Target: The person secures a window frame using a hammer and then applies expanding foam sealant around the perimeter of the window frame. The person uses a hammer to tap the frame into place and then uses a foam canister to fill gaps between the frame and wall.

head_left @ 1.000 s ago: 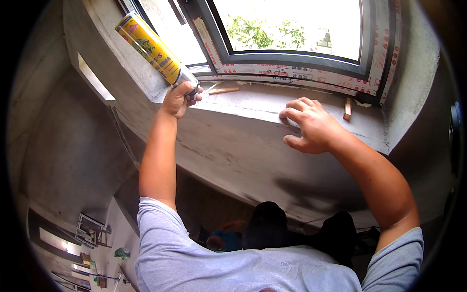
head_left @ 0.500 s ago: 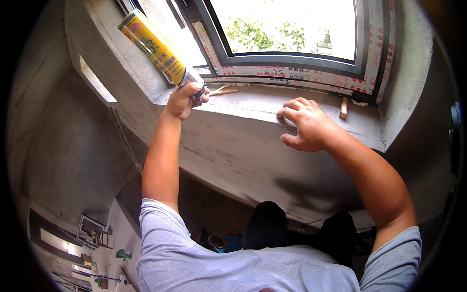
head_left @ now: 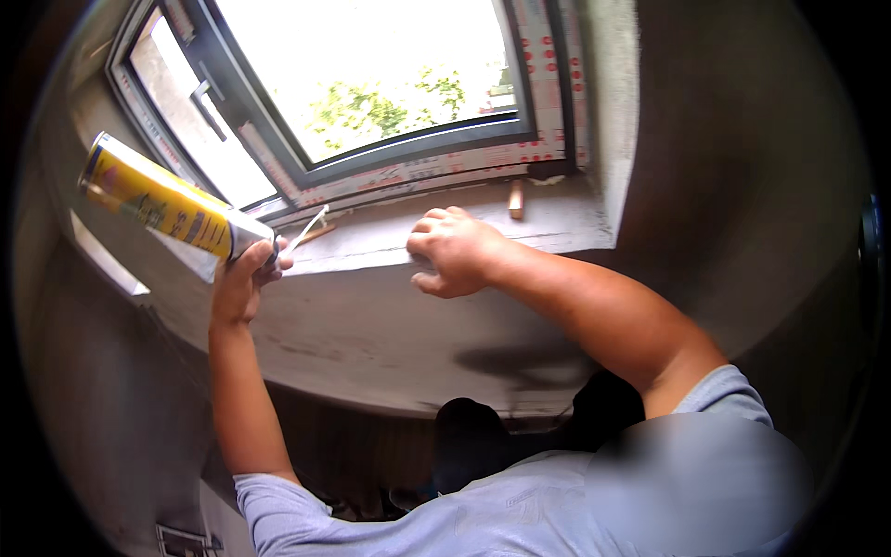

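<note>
My left hand [head_left: 243, 283] is closed around the nozzle end of a yellow spray foam can [head_left: 167, 204], which is tilted with its base up to the left. A thin white tube [head_left: 309, 228] points out past my fingers over the windowsill [head_left: 371, 243]. My right hand [head_left: 459, 252] rests at the sill's front edge, fingers bent and thumb apart, with nothing visible in it. Its fingertips are partly hidden. Behind the tube, a thin wooden strip [head_left: 317, 234] lies on the sill.
A dark-framed window [head_left: 408, 158] with printed protective tape stands behind the sill. Near its right corner sits a small wooden block [head_left: 516, 200]. Bits of pale foam [head_left: 549, 180] show along the frame's lower edge. Rough plaster walls [head_left: 613, 111] bound the opening.
My view has swung to the right, so everything sits further left. The can leans flatter, and its white tube now shows more clearly. My right hand stays at the sill edge, its fingers more curled.
</note>
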Motion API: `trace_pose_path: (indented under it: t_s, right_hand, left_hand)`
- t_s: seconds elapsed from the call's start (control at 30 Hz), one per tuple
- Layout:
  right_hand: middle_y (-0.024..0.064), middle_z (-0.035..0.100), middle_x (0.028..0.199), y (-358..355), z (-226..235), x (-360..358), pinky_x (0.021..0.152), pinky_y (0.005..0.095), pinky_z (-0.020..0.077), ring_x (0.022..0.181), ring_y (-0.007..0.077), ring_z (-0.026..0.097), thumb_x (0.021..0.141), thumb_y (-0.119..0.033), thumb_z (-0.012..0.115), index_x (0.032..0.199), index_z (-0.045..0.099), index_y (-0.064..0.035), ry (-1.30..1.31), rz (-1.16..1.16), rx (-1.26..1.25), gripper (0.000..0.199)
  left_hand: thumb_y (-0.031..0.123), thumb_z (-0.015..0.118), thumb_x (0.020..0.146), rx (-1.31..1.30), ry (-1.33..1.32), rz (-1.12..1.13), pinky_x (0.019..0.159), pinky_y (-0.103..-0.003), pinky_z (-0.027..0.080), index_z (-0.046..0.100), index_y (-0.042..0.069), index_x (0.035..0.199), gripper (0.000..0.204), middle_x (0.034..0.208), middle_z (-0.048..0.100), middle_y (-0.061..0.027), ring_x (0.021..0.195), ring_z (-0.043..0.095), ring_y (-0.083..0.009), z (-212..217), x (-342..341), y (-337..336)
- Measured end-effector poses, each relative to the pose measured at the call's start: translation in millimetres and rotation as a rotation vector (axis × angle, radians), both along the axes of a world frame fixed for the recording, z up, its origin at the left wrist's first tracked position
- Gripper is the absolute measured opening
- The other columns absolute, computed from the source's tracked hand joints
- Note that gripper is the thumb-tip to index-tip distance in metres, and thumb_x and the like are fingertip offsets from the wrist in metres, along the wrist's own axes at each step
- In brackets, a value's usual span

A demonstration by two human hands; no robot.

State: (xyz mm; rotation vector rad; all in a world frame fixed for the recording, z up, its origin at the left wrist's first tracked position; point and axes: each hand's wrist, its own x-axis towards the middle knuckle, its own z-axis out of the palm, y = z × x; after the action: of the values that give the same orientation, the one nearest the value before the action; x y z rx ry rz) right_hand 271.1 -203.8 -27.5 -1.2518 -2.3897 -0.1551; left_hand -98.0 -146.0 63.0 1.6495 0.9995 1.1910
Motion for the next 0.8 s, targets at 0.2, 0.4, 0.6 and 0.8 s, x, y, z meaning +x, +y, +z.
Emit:
trace_pose_path:
  t_s: [0.2,0.4,0.6,0.8]
  right_hand:
    - [0.0159,0.071,0.124,-22,-6,13,0.101,0.0496,0.0548,0.118,0.0389,0.068,0.093,-0.047,0.075,0.124,0.07,-0.0084,0.481,0.116,0.23,0.05]
    - [0.0257,0.058,0.143,-107,18,-25,0.101,0.0465,0.0578,0.112,0.0356,0.071,0.088,-0.046,0.085,0.165,0.037,-0.0078,0.67,0.077,-0.046,0.098]
    - [0.0304,0.064,0.136,-144,56,-13,0.102,0.0488,0.0567,0.118,0.0425,0.072,0.089,-0.038,0.085,0.165,0.029,-0.0039,0.727,-0.165,-0.098,0.101]
    - [0.0335,0.062,0.136,-159,71,20,0.104,0.0535,0.0551,0.121,0.0495,0.068,0.088,-0.038,0.083,0.154,0.045,-0.0028,0.702,-0.231,0.067,0.084]
  left_hand:
    - [0.044,0.088,0.088,0.068,-0.041,-0.045,0.069,-0.028,0.065,0.067,-0.001,0.125,0.062,0.108,0.078,-0.0155,0.083,0.08,-0.0222,-1,73,-57]
    - [0.036,0.088,0.092,0.02,-0.193,-0.156,0.073,-0.03,0.066,0.064,-0.002,0.122,0.054,0.105,0.072,-0.0103,0.086,0.078,-0.0194,-15,139,-110]
    - [0.018,0.089,0.092,0.051,-0.294,-0.338,0.08,-0.028,0.057,0.071,0.001,0.116,0.034,0.104,0.072,-0.0037,0.096,0.072,-0.0137,-19,195,-134]
    - [0.019,0.092,0.09,0.198,-0.271,-0.447,0.091,-0.032,0.058,0.069,-0.001,0.121,0.043,0.113,0.073,-0.0065,0.106,0.07,-0.0145,-10,236,-149]
